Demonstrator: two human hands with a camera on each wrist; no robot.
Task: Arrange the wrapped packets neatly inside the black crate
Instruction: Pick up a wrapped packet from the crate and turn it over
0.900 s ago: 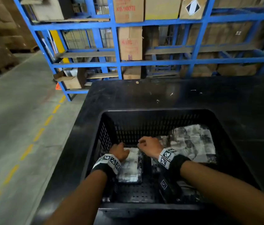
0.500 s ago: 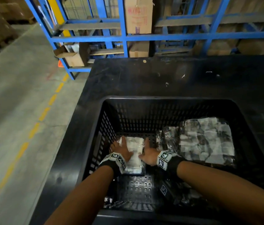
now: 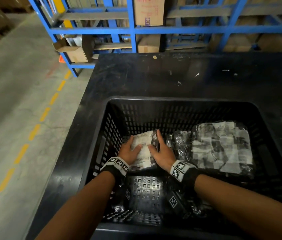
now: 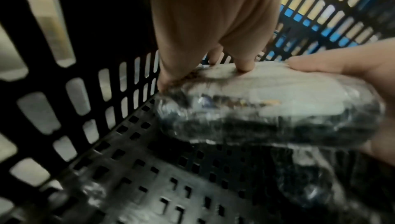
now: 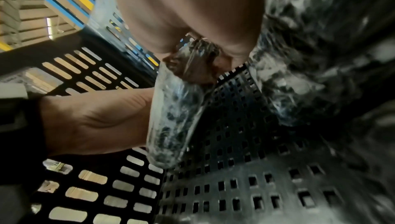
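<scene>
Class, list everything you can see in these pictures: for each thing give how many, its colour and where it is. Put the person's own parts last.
Crate: one, black, perforated, on the black table.
Small wrapped packet: one, white paper under clear film, on the crate floor towards the far left, between both hands.
Large wrapped packet: one, white and black under clear film, on the crate's right side; darker wrapped bundles lie beside it, number unclear.
Table: one, black, under the crate.
Racking: blue steel, behind the table, holding brown cardboard boxes.
Floor: grey concrete with a dashed yellow line, to the left.
Wrist bands: two, black with white marker tags.
Left hand: grips the small packet's left edge.
Right hand: holds its right edge.
</scene>
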